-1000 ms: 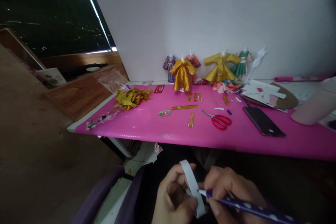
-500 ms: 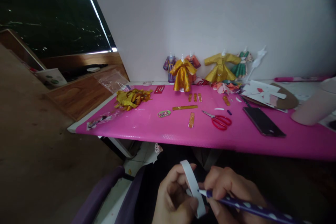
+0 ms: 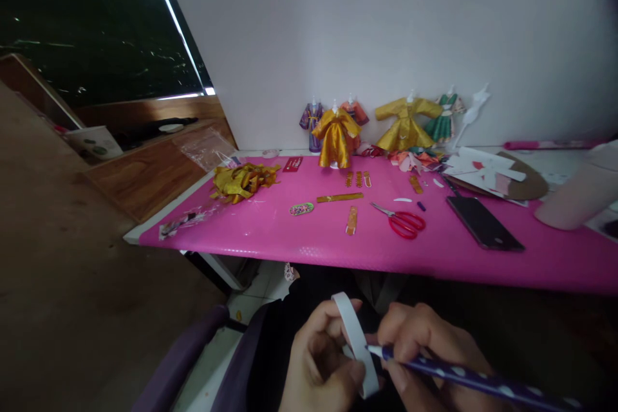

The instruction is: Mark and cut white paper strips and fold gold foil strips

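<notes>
Above my lap, my left hand (image 3: 321, 360) pinches a white band (image 3: 356, 341) that curves like a ring between thumb and fingers. My right hand (image 3: 429, 354) grips a dark blue pen with pale dots (image 3: 463, 376), its white tip at the band's right edge. Both hands are below the pink table (image 3: 284, 238). Nearest to them on the table lie red-handled scissors (image 3: 406, 224), an orange-gold strip piece (image 3: 352, 221) and a long gold strip (image 3: 339, 197).
Small dressed figures, one in a gold gown (image 3: 337, 135), stand along the wall. Gold scraps (image 3: 244, 181) lie at the table's left, a green patterned oval (image 3: 302, 209) nearer the middle. A black phone (image 3: 484, 222) and a pale bottle (image 3: 574, 190) are at right.
The pen has turned slightly, and its tip has shifted a little up and right along the band. The white band has moved very slightly; the table's objects have stayed put.
</notes>
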`<state>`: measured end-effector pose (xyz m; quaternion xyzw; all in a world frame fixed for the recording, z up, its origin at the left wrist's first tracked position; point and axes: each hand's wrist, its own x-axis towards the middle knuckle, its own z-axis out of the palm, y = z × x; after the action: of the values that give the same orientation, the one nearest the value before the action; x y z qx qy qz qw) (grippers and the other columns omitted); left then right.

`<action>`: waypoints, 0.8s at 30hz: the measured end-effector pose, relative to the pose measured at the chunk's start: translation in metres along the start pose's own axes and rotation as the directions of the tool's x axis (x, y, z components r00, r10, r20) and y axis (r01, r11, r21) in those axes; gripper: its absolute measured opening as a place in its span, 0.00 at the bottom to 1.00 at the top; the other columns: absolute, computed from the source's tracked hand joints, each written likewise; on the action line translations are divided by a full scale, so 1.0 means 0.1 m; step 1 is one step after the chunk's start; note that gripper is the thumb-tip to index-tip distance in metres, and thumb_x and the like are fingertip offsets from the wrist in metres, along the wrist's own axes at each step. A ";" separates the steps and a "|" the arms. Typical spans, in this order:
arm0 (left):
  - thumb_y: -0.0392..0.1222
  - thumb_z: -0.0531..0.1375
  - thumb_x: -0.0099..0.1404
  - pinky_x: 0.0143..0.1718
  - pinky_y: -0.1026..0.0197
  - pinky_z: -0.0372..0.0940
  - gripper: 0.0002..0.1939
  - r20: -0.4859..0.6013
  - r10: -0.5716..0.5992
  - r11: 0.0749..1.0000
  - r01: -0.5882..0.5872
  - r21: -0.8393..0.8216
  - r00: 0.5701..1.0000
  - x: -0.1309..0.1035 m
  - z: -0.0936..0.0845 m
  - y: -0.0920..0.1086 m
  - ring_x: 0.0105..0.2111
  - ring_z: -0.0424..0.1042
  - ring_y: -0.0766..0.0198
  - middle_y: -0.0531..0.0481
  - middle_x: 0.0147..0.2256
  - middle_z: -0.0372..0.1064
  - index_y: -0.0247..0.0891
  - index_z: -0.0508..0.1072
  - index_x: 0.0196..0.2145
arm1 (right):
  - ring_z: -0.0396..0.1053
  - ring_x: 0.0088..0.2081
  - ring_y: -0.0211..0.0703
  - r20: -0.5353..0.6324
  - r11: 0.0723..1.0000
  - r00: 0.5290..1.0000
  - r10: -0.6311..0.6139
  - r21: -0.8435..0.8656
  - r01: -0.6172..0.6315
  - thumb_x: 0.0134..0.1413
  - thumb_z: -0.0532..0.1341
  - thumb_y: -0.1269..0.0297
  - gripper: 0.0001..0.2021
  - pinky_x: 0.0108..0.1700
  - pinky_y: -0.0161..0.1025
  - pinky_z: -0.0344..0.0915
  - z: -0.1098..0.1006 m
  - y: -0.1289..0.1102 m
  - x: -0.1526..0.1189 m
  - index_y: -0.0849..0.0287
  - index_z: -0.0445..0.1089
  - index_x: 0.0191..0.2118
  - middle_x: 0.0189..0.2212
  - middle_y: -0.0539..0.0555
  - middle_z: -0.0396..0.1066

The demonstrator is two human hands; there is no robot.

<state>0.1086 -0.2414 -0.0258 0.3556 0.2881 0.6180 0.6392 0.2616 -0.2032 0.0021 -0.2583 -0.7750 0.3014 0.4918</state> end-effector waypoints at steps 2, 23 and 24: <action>0.40 0.72 0.56 0.29 0.72 0.65 0.19 0.011 -0.001 1.000 0.001 -0.002 1.000 0.01 0.00 0.00 0.28 0.74 0.69 0.52 0.32 0.79 0.49 0.79 0.46 | 0.69 0.22 0.33 0.000 1.000 1.000 -0.010 -0.023 0.010 0.54 0.55 0.75 0.09 0.25 0.26 0.66 0.00 -0.01 0.01 0.52 0.57 0.32 0.23 0.43 0.68; 0.41 0.72 0.55 0.30 0.70 0.63 0.20 0.002 -0.005 1.000 0.005 0.002 1.000 0.00 -0.02 0.00 0.29 0.72 0.68 0.53 0.33 0.78 0.50 0.79 0.46 | 0.71 0.23 0.35 -0.008 0.996 1.000 -0.009 -0.093 0.009 0.56 0.54 0.75 0.09 0.26 0.30 0.68 0.02 -0.03 0.01 0.52 0.57 0.32 0.24 0.44 0.68; 0.41 0.72 0.55 0.30 0.70 0.63 0.20 0.004 -0.010 1.000 0.010 0.002 1.000 0.00 -0.02 0.00 0.29 0.72 0.68 0.53 0.33 0.77 0.50 0.79 0.46 | 0.71 0.23 0.35 0.005 0.996 1.000 -0.008 -0.092 0.009 0.56 0.55 0.75 0.09 0.26 0.30 0.68 0.01 -0.03 0.01 0.52 0.57 0.32 0.24 0.45 0.68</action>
<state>0.1073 -0.2411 -0.0271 0.3560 0.2890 0.6138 0.6427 0.2600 -0.2046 0.0048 -0.2766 -0.7903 0.2641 0.4788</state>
